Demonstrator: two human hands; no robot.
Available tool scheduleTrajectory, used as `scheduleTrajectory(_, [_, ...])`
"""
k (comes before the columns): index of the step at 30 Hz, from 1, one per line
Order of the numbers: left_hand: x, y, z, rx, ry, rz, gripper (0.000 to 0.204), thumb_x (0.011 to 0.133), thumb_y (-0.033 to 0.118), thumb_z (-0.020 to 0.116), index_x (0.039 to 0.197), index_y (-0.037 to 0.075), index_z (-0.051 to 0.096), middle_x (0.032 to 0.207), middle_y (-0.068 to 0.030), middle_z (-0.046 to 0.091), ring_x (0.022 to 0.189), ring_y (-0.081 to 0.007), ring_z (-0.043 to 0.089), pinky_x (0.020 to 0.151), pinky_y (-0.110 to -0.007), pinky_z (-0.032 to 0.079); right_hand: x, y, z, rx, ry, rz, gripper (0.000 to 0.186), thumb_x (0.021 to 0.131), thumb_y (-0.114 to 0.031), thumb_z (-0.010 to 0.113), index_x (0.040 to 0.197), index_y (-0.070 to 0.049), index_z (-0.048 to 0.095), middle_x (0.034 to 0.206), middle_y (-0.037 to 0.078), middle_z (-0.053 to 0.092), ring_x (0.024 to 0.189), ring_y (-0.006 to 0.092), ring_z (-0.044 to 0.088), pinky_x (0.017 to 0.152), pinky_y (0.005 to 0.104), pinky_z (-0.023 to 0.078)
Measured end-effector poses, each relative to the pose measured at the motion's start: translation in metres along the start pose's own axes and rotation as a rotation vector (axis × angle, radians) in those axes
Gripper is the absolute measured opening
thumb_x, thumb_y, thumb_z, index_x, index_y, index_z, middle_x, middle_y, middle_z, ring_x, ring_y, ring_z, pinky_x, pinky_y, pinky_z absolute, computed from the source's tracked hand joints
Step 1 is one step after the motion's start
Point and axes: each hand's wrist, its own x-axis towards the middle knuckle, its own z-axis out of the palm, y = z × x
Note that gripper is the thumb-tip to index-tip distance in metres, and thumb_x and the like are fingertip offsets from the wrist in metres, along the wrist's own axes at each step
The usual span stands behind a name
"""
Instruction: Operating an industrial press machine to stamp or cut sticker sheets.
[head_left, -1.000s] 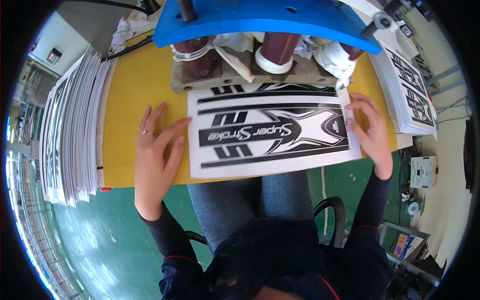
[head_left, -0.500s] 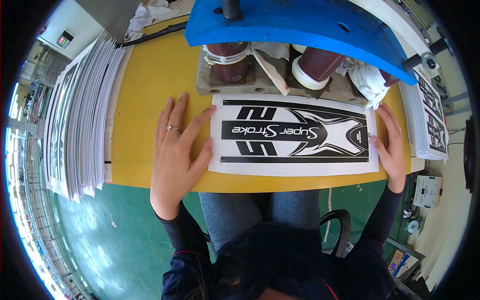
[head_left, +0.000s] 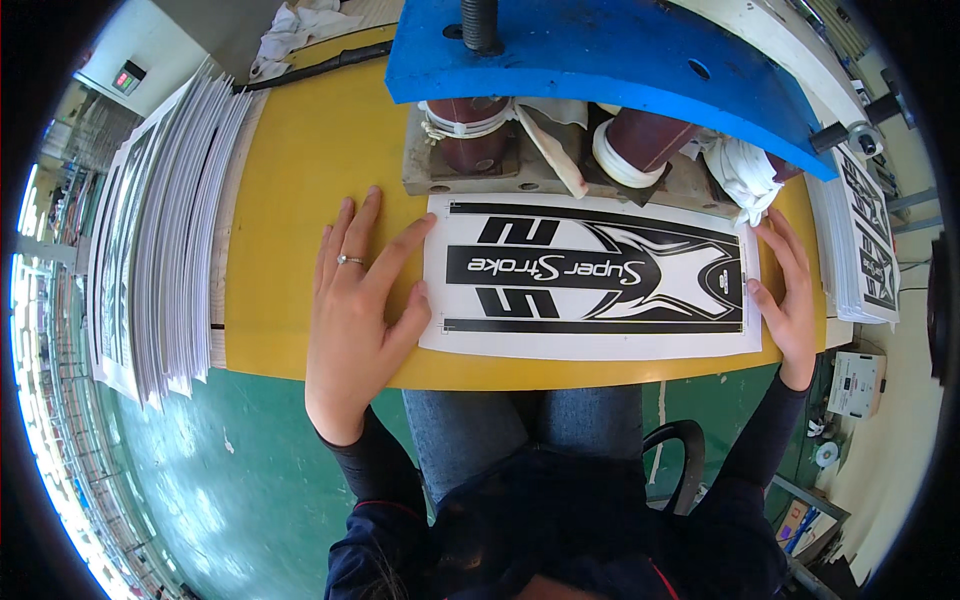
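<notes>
A white sheet (head_left: 600, 345) printed with a black pattern lies flat on the yellow tabletop (head_left: 285, 310). Its far edge reaches up to the grey metal base of a press. My left hand (head_left: 360, 310) rests on the tabletop with its fingers spread, a ring on one finger. Index fingertip and thumb of that hand touch the sheet's left edge. At the opposite end, my right hand (head_left: 792, 295) is open, its thumb and fingers apart along the right edge. Neither hand grips anything.
Over the sheet's far side hangs a blue press plate (head_left: 600, 65); dark red cylinders wrapped in white cloth stand beneath it. A tall stack of sheets (head_left: 165, 250) is at the left, a printed stack (head_left: 865, 245) at the right. A chair armrest (head_left: 690, 450) curves below the table.
The whole view has shifted slightly, with the press now a little lower and farther right in it. Both hands keep their places at the sheet's ends.
</notes>
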Motion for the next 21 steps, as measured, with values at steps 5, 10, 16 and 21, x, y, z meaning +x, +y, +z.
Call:
scheduleTrajectory(5, [0.0005, 0.0002, 0.0006, -0.013, 0.018, 0.006, 0.049, 0.088, 0.016, 0.062, 0.137, 0.019, 0.065, 0.155, -0.0265, 0.045, 0.142, -0.0513, 0.040, 0.120, -0.057, 0.029, 0.0005, 0.0005, -0.0001, 0.020, 0.000, 0.000, 0.060, 0.083, -0.029, 0.068, 0.139, -0.009, 0.062, 0.155, 0.021, 0.048, 0.146, 0.0390, 0.042, 0.120, 0.0471, 0.031])
scheduleTrajectory(10, [0.0000, 0.0005, -0.0002, 0.007, -0.014, -0.012, 0.054, 0.088, 0.012, 0.058, 0.141, 0.016, 0.063, 0.160, -0.0221, 0.041, 0.149, -0.0471, 0.033, 0.122, -0.054, 0.026, 0.0008, -0.0001, -0.0004, 0.028, -0.003, 0.008, 0.060, 0.084, -0.030, 0.068, 0.139, -0.009, 0.062, 0.155, 0.021, 0.047, 0.146, 0.0393, 0.042, 0.120, 0.0472, 0.031])
scheduleTrajectory(16, [-0.0016, 0.0003, -0.0005, 0.008, -0.011, -0.026, 0.054, 0.088, 0.011, 0.057, 0.141, 0.016, 0.063, 0.160, -0.0212, 0.041, 0.149, -0.0462, 0.033, 0.122, -0.053, 0.026, 0.0008, -0.0006, 0.0013, 0.016, 0.001, 0.004, 0.060, 0.084, -0.033, 0.067, 0.138, -0.009, 0.062, 0.155, 0.021, 0.048, 0.145, 0.0394, 0.043, 0.120, 0.0474, 0.031])
scheduleTrajectory(21, [0.0020, 0.0013, 0.0012, -0.011, -0.005, 0.003, 0.051, 0.089, 0.012, 0.058, 0.140, 0.016, 0.064, 0.158, -0.0231, 0.043, 0.146, -0.0483, 0.036, 0.121, -0.054, 0.029, -0.0037, 0.0025, -0.0026, -0.013, 0.013, 0.019, 0.061, 0.084, -0.035, 0.068, 0.139, -0.009, 0.063, 0.155, 0.021, 0.048, 0.144, 0.0397, 0.044, 0.119, 0.0474, 0.032])
